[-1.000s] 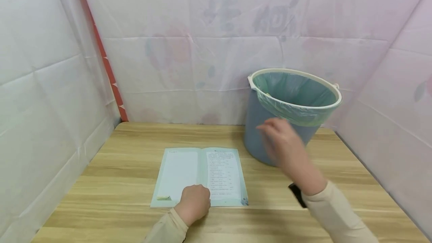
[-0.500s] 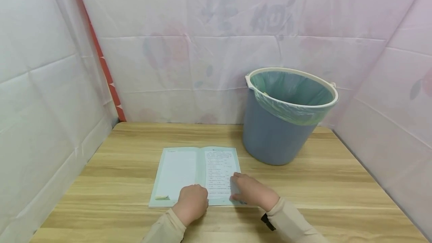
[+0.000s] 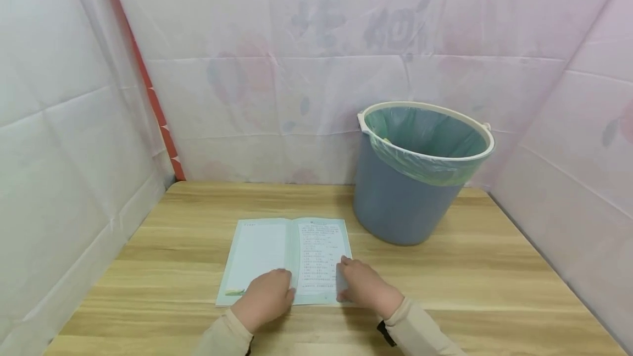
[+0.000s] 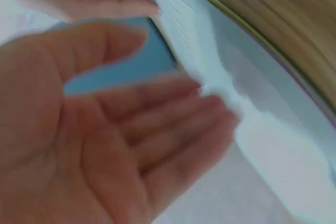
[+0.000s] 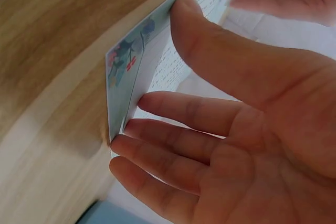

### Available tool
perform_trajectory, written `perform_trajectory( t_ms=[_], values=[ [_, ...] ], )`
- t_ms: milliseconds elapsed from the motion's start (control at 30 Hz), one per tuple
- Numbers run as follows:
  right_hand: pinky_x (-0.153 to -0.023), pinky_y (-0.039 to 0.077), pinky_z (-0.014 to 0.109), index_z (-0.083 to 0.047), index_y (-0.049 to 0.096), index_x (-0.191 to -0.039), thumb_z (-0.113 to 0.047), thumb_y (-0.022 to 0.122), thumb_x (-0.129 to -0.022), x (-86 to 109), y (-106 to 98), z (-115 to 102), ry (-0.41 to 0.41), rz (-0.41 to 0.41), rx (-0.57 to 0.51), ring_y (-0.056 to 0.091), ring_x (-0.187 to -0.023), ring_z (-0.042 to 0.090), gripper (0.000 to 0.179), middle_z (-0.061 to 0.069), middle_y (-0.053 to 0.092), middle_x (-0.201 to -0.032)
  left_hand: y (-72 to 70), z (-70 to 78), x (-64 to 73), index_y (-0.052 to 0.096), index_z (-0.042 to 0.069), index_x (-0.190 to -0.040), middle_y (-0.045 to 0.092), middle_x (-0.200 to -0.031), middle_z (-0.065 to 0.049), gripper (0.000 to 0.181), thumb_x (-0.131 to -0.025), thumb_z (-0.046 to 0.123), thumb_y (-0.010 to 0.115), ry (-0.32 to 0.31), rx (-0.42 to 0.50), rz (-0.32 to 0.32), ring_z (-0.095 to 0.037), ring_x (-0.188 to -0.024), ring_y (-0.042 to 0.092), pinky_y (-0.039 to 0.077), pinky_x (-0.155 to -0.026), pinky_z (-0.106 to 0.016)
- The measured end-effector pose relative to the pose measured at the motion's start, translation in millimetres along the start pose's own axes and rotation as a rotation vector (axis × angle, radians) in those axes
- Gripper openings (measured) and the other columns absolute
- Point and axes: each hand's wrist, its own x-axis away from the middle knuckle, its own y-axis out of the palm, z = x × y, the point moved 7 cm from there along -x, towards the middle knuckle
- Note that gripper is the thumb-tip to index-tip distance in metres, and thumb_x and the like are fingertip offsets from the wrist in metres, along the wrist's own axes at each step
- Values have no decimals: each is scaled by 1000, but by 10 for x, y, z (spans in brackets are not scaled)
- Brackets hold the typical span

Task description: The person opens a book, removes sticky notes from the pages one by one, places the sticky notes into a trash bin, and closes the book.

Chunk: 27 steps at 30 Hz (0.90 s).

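Observation:
An open booklet [image 3: 261, 249] with pale green margins lies flat on the wooden table, its right page [image 3: 318, 254] printed with lines of text. My left hand [image 3: 264, 296] is over the lower left page beside the fold; in the left wrist view its fingers [image 4: 173, 135] are extended and somewhat blurred, the thumb apart from them. On the right page's outer edge rests my right hand [image 3: 371, 287]. The right wrist view shows its thumb [image 5: 190, 17] on the lower page margin and its fingers [image 5: 173, 111] spread, nearly straight, along the side edge, pinching nothing.
A blue-grey bucket [image 3: 400, 196] with a cream rim and a green plastic liner [image 3: 425, 172] stands behind the booklet to the right. Pale printed sheeting [image 3: 237, 98] encloses the table [image 3: 163, 246] at the back and sides.
My right hand came down from in front of the bucket to the right page's edge. My left hand, curled at the fold before, has shifted slightly left and loosened its fingers.

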Motion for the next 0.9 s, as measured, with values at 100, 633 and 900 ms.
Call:
perform_trajectory(
  t_ms=[100,633,900],
  values=[
    [-86,52,50,10,62,-105,-20,86,-68,18,22,0,-17,13,20,60,-101,45,53,34,57,-120,-123,-251,35,61,-16,-104,64,-98,-26,32,-86,10,66,-74,19,119,-38,-89,64,55,-77,-48],
    [-83,52,52,12,61,-103,-18,85,-69,-21,-18,9,-30,28,46,61,-99,45,51,34,57,-118,-136,-1330,172,43,-20,-130,50,-127,-38,44,-97,9,50,-339,450,104,-50,-119,49,46,-94,-55],
    [-87,51,51,12,61,-105,-18,85,-71,-8,-15,-3,-17,3,27,59,-104,46,51,34,57,-119,-63,-1492,183,39,-14,-136,50,-129,-32,45,-100,14,44,-470,714,131,-45,-119,50,48,-95,-49]
  ],
)
